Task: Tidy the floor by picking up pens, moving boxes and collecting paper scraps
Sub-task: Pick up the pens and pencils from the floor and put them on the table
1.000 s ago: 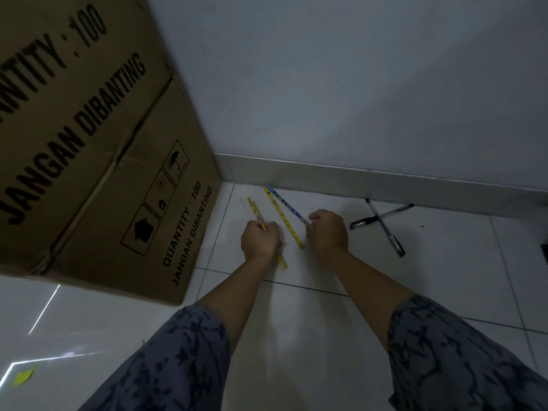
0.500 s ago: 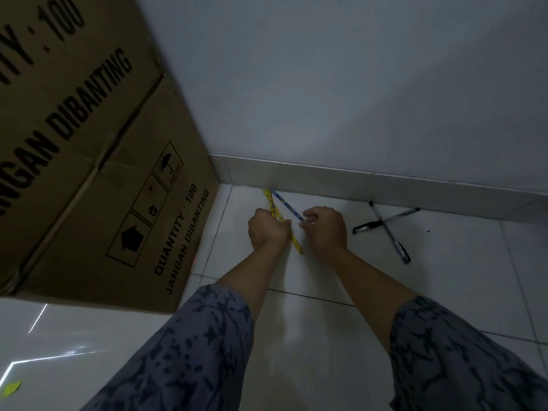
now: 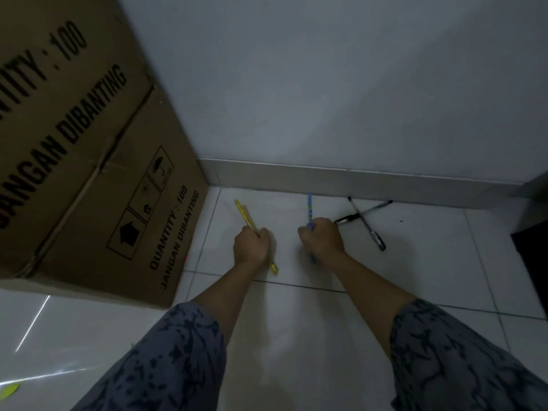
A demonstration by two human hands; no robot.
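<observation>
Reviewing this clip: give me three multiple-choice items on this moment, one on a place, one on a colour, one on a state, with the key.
1. Where do the two black pens lie?
A. on the cardboard box
B. crossed on the floor by the skirting
C. in the left hand

2. What colour is the pen in the right hand?
A. blue
B. red
C. green

3. What is the left hand doing?
A. lying flat
B. gripping yellow pens
C. pushing the box

Key: B, they cross right of the hands; A, blue shaft shows above the fist; B, fingers curl round yellow shafts.

"QUANTITY : 100" — "JANGAN DIBANTING" on the cardboard box [image 3: 89, 173]
</observation>
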